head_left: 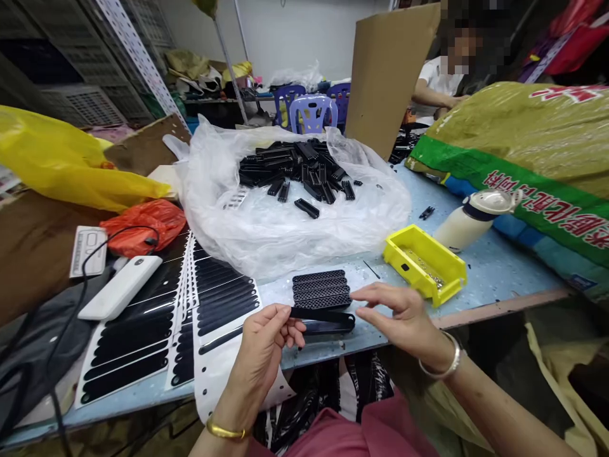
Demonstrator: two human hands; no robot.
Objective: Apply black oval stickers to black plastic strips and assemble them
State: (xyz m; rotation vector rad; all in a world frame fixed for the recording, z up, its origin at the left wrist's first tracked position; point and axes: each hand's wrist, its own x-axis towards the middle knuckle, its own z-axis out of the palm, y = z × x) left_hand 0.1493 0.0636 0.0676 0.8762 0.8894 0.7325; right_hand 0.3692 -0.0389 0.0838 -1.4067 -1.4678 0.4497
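My left hand (pixel 266 336) pinches one end of a long black plastic strip (pixel 328 320), held level over the table's front edge. To the right of that strip, my right hand (pixel 399 314) hovers with fingers loosely curled and pointing left, fingertips near the strip's other end. Just beyond the strip lies a small stack of black mesh pieces (pixel 321 289). White backing sheets with black oval stickers (pixel 143 336) lie to the left of my left hand.
A clear plastic bag (pixel 266 222) spread on the blue table (pixel 495 266) carries a pile of black parts (pixel 299 168). A yellow bin (pixel 425 261), a white bottle (pixel 471 219), a power bank (pixel 121 287), an orange bag (pixel 143 225) and a large sack (pixel 533 152) surround it. Another person (pixel 442 79) sits behind a cardboard sheet (pixel 385 70).
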